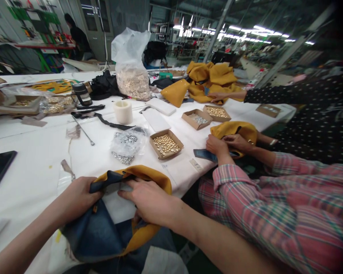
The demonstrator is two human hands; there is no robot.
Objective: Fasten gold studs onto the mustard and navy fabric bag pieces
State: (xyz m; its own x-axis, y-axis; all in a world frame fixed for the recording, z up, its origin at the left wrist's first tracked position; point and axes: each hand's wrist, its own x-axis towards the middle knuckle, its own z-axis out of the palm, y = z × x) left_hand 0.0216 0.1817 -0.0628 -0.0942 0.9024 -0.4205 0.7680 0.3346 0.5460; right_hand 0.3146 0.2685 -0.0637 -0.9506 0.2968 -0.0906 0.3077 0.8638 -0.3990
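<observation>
A mustard-yellow and blue denim cloth piece (97, 232) hangs in a loose loop over the table's front edge. My left hand (81, 196) is closed on its dark blue edge at the upper left. On the other side of the loop, my right hand (148, 199) holds the yellow part with its lower fingers curled in. Its upper fingers stretch across the opening toward the left, and its thumb is hard to make out. Just beyond the cloth stand a cardboard box of gold-coloured metal fasteners (166, 146) and a clear bag of silver rings (125, 146).
To my right, a person in a plaid shirt (263, 198) handles a yellow cloth (234, 133); another in dotted sleeves (300, 99) reaches behind. A phone (0, 169), metal rod (84, 131), tape roll (122, 112) and large plastic bag (131, 68) lie on the white table (31, 152).
</observation>
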